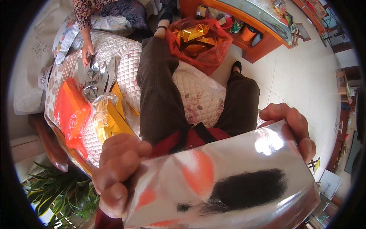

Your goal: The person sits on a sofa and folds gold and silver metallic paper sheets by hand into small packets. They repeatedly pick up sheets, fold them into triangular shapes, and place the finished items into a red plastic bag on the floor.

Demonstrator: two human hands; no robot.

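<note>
A large piece of shiny silver foil paper (243, 177), bent into a boxy folded shape, fills the lower right, close to the camera. My left hand (117, 171) grips its left end, with the thumb hidden or partly hidden. My right hand (291, 128) holds its upper right end, fingers curled over the edge. Left of my legs, flat silver foil pieces (100, 77) lie on a quilted cover (128, 68). Beside them are an orange-red plastic bag (71, 114) and gold paper (114, 117) in clear plastic. A red plastic bag (211, 60) holds folded gold foil pieces (194, 33).
Another person's hand (87, 50) touches the silver pieces at the upper left. A wooden table with a glass top (257, 14) and a shelf stands beyond the red bag. A wooden armrest (51, 146) and a potted plant (63, 194) are at the lower left.
</note>
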